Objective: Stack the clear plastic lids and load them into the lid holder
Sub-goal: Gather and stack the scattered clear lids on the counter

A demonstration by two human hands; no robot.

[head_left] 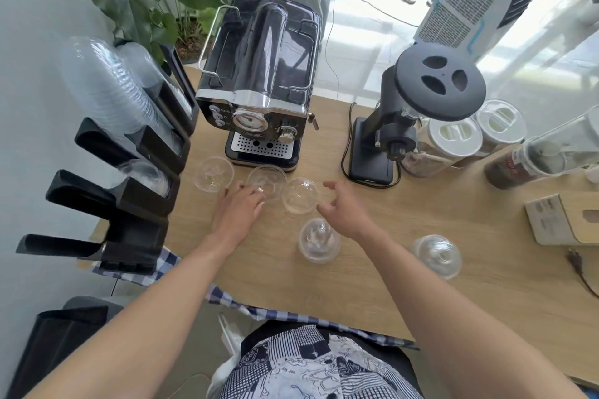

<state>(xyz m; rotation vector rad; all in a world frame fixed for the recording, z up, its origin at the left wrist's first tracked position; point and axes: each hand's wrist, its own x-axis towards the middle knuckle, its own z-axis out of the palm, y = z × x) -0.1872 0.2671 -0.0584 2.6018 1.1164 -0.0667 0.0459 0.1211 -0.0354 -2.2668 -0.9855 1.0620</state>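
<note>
Several clear dome lids lie on the wooden table: one at far left, one in the middle, one to its right, one nearer me, and one at right. My left hand rests palm down with its fingertips on the near rim of the middle lid. My right hand hovers with fingers spread just right of the third lid, holding nothing. The black tiered lid holder stands at the table's left edge, with lids in its upper slots.
A black espresso machine stands right behind the lids. A black grinder and its cable sit at centre right, with white-lidded jars beside it. A cardboard box lies at far right. A checked cloth hangs off the near edge.
</note>
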